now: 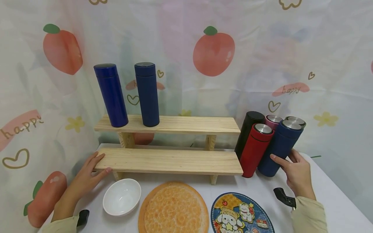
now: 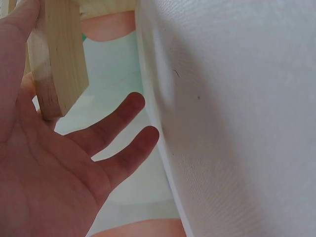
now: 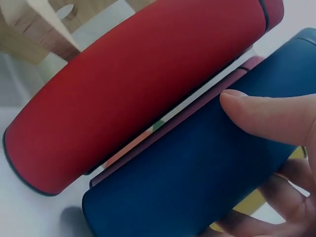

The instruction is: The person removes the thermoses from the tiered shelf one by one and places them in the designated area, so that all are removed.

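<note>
My right hand (image 1: 299,174) holds a navy thermos flask (image 1: 278,150) with a silver lid, thumb in front and fingers behind. A red flask (image 1: 256,152) stands just left of it. Close behind are a black flask (image 1: 247,132), a pink one (image 1: 274,119) and another mostly hidden flask. At the left end of the lower wooden shelf (image 1: 172,160), my left hand (image 1: 84,178) grips the board between thumb and fingers; in the left wrist view two fingers (image 2: 116,121) stretch free below it. Two blue flasks, one glossy (image 1: 112,97) and one matte (image 1: 148,97), stand on the upper shelf (image 1: 189,124).
A white bowl (image 1: 121,197) sits before the lower shelf's left end. Beside it lie a round waffle-patterned mat (image 1: 175,210) and a round cartoon mat (image 1: 242,216). Behind the white table (image 1: 332,197) hangs a fruit-printed cloth (image 1: 175,38).
</note>
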`<action>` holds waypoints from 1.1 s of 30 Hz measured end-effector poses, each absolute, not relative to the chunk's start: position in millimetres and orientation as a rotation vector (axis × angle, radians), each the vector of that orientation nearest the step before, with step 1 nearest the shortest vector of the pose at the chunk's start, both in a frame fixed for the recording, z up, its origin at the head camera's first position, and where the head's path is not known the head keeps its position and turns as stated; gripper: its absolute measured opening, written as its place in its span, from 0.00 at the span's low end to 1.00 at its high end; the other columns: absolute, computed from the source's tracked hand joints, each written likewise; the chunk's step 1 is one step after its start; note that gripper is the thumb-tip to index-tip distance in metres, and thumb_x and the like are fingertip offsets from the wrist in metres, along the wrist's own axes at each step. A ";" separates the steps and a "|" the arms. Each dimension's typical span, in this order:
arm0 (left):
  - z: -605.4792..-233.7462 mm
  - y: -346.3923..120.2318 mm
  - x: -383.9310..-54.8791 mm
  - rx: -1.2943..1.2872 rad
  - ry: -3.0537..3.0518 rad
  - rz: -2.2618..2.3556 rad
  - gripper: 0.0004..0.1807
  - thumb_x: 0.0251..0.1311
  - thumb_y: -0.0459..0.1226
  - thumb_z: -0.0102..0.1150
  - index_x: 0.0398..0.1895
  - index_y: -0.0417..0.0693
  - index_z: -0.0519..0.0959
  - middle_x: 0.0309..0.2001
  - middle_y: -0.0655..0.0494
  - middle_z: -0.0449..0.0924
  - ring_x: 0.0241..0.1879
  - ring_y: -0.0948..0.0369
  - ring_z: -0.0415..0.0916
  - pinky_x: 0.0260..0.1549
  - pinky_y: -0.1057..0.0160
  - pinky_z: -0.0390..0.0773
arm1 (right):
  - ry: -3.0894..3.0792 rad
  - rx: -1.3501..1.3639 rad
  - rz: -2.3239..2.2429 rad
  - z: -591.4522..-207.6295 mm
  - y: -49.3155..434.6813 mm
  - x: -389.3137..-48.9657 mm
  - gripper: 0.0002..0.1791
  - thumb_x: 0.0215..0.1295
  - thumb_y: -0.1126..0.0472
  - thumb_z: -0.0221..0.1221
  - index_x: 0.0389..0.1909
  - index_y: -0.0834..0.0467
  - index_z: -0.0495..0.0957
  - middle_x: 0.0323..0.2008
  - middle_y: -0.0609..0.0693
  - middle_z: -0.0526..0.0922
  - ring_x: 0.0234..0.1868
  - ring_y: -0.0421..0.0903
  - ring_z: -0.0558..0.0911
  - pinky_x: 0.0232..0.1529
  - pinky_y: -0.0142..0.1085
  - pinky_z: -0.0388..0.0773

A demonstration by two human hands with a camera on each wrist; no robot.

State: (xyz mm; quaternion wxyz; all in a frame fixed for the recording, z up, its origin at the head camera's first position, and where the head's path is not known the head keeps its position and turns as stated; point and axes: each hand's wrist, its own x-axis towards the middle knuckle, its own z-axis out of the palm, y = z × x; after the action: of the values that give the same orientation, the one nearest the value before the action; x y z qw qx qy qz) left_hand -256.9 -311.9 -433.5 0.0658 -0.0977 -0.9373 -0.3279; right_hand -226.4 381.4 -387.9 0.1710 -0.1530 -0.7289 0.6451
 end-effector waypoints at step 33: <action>-432.8 -311.9 -258.0 -0.258 -2.857 -1.003 0.48 0.75 0.56 0.62 0.85 0.41 0.53 0.84 0.30 0.39 0.77 0.23 0.45 0.64 0.16 0.55 | -2.250 -0.416 1.764 -403.8 381.0 -230.8 0.58 0.75 0.54 0.68 0.88 0.54 0.35 0.86 0.62 0.42 0.84 0.68 0.46 0.78 0.65 0.48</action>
State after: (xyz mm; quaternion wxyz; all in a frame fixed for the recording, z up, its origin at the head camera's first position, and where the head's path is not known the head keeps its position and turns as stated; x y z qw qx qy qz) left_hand -258.0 -311.9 -432.8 0.0514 -0.0847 -0.9389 -0.3295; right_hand -230.8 381.0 -403.8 0.1261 -0.1429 -0.7725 0.6057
